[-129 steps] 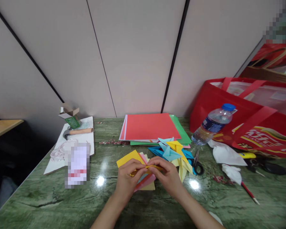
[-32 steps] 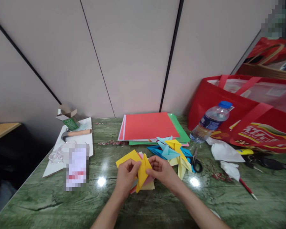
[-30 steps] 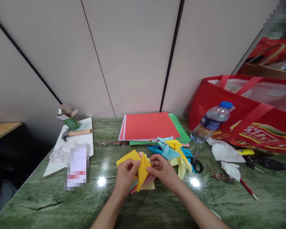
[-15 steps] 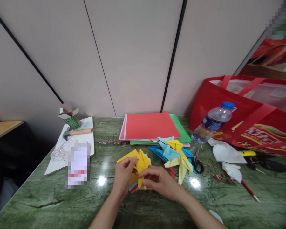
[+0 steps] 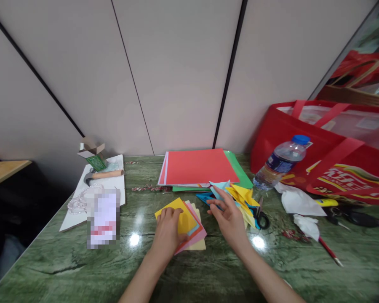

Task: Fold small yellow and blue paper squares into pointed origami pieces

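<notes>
A small stack of square coloured papers, with a yellow sheet on top, lies in front of me. My left hand rests over the yellow sheet, fingers bent and apart, with no visible pinch on the paper. To the right is a pile of folded paper pieces in blue, light blue and pale yellow. A folded yellow piece lies at the top right of this pile. My right hand hovers at the pile's near left side, fingers spread and nothing in them, covering part of it.
Behind lie large red and green sheets. Right of the pile are black scissors, a water bottle, a red bag, tissues and a red pen. At left, a white board carries a hook-bladed tool, beads and a small box.
The folded yellow piece has gone from my hands onto the pile at right. My right hand has moved right and opened; my left hand has settled over the paper stack.
</notes>
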Demonstrator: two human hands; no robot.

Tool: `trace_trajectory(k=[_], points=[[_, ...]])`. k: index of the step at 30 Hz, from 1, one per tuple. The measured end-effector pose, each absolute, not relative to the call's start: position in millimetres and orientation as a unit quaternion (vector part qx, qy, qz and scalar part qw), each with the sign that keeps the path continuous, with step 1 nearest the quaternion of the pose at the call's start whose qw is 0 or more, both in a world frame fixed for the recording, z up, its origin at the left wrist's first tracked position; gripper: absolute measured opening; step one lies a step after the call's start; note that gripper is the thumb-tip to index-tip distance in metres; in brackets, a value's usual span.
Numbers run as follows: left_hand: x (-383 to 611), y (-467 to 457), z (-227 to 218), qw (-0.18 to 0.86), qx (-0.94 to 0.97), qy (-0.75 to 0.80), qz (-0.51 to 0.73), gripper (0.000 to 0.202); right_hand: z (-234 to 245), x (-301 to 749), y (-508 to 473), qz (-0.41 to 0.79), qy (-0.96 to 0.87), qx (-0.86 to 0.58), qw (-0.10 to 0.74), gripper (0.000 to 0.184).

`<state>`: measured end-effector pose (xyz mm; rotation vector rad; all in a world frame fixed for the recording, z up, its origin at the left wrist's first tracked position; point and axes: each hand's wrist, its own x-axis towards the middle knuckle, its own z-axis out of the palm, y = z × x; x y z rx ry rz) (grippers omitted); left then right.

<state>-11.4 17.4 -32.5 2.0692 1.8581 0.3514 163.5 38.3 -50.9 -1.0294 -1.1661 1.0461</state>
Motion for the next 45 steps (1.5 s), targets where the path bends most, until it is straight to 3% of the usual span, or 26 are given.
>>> trace_trajectory(k=[5, 11, 16, 22, 29, 33, 41, 45], points=[[-15, 20, -37, 0.157, 0.744, 0.641, 0.104, 0.043, -54, 154, 31, 0.476, -0.604, -0.431, 0.473, 0.018], [-18, 22, -38, 0.172, 0.738, 0.642, 0.119, 0.031, -58, 151, 26, 0.403, -0.728, -0.412, 0.373, 0.027], [-17, 19, -27, 0.207, 0.745, 0.623, 0.119, 0.016, -61, 152, 27, 0.387, -0.736, -0.418, 0.366, 0.03], [-14, 18, -24, 0.217, 0.734, 0.628, 0.141, 0.023, -66, 153, 28, 0.399, -0.723, -0.418, 0.38, 0.032], [-16, 20, -32, 0.209, 0.692, 0.668, 0.174, 0.008, -70, 152, 29, 0.438, -0.702, -0.424, 0.368, 0.04], [-17, 21, -32, 0.18, 0.689, 0.673, 0.202, 0.008, -69, 152, 29, 0.418, -0.704, -0.424, 0.387, 0.036], [-9, 16, -24, 0.121, 0.757, 0.56, 0.313, 0.006, -63, 150, 26, 0.506, -0.656, -0.424, 0.365, 0.04], [-5, 11, -21, 0.123, 0.795, 0.476, 0.356, 0.005, -62, 149, 29, 0.462, -0.654, -0.451, 0.394, 0.028]])
